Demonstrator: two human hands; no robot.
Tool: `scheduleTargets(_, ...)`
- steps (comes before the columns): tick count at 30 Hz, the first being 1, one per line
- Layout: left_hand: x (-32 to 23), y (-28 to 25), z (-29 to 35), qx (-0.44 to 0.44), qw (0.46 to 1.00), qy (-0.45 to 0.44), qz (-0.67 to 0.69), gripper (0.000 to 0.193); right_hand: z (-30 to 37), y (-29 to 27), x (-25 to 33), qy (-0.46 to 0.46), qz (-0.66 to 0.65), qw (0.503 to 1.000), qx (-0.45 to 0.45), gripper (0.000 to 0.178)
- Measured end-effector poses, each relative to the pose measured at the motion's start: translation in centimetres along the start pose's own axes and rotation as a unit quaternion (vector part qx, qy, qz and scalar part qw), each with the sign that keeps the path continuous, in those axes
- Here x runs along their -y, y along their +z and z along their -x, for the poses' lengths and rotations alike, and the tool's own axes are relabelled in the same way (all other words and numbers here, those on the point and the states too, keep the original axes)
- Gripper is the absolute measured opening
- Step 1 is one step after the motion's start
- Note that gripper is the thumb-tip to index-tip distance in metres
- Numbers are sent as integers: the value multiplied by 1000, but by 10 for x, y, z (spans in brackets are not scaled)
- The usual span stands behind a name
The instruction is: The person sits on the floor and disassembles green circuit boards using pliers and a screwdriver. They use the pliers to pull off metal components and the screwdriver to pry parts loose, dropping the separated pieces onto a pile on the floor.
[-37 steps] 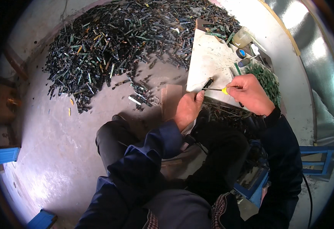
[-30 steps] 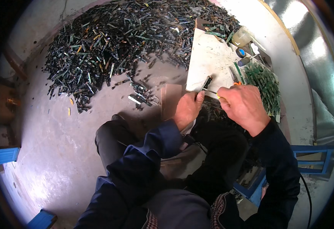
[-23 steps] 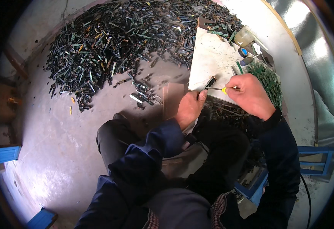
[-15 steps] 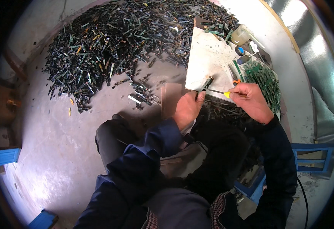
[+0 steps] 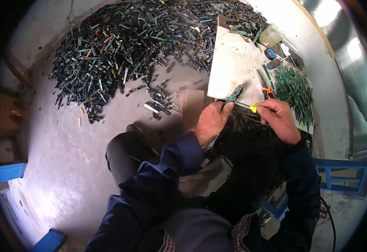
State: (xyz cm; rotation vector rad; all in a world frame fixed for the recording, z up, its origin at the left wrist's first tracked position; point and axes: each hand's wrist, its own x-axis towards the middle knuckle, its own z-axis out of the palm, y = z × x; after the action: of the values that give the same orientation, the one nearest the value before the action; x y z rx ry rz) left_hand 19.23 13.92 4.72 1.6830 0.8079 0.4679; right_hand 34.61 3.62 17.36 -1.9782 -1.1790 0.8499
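My left hand is closed, thumb on top, around a short green and black circuit-board strip at the near edge of a white board. In my right hand is a small screwdriver with a yellow handle, pinched between thumb and fingers. Its thin metal shaft points left and meets the lower part of the strip. Just beyond my right hand lie pliers with orange and black handles. My left fingers hide the strip's lower end.
A pile of green strips lies at the board's right. Behind them are a blue-centred tape roll, a dark-handled screwdriver and a cloudy jar. A large heap of dark strips covers the far floor. Blue frames stand at right.
The strip has tilted, so more of its green face shows. My right hand has shifted slightly nearer with the screwdriver, baring the pliers' handles. The whole view has shifted a little.
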Motion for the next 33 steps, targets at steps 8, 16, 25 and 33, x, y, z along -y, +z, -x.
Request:
scheduleTargets(8,3,-4,4,18,997,-46,58,55,-1,-41,27,-30,57,998,1,14)
scheduleTargets(16,-1,-9,3,75,983,-54,161,58,7,-22,14,-99,104,987,-72,15)
scheduleTargets(25,12,-6,-1,71,984,-57,155,56,-6,-6,31,-152,251,953,-81,13)
scheduleTargets(33,15,0,-5,50,989,-45,135,53,-8,3,46,-239,444,857,-103,6)
